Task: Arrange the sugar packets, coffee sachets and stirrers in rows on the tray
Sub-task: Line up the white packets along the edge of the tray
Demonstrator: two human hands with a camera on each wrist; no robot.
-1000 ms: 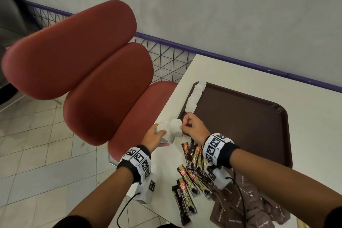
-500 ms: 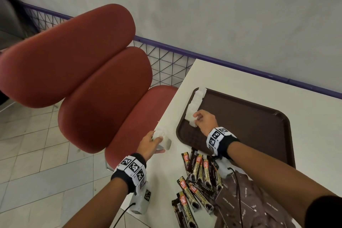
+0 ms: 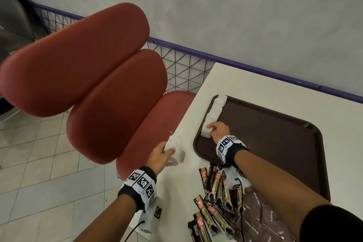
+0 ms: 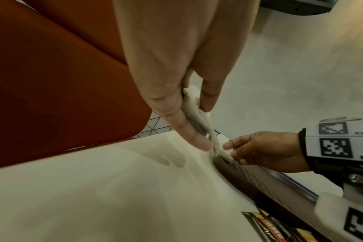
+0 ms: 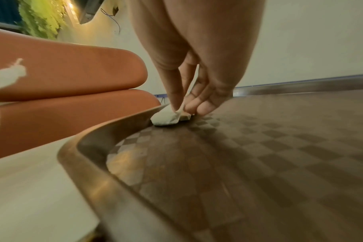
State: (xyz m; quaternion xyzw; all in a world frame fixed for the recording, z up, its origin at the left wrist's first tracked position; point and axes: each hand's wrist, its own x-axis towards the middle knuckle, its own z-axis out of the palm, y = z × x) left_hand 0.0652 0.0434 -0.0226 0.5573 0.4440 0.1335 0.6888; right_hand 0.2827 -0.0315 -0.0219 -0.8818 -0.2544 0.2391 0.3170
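Observation:
A dark brown tray (image 3: 275, 143) lies on the white table (image 3: 245, 82). A row of white sugar packets (image 3: 216, 107) runs along its left rim. My right hand (image 3: 217, 130) pinches one white sugar packet (image 5: 168, 117) that lies on the tray floor at the near end of that row. My left hand (image 3: 163, 155) grips a small bunch of white sugar packets (image 3: 175, 148) over the table's left edge, thumb and fingers around them (image 4: 199, 117). Coffee sachets (image 3: 214, 198) lie heaped near the front edge, brown packets (image 3: 261, 220) beside them under my right forearm.
A red padded chair (image 3: 94, 76) stands close against the table's left edge. A purple wire rail (image 3: 196, 61) runs along the grey wall behind. Most of the tray floor to the right of the sugar row is bare.
My right hand took one sugar packet from the bunch in my left hand and carried it onto the tray, to the near end of the row. The left hand stayed put.

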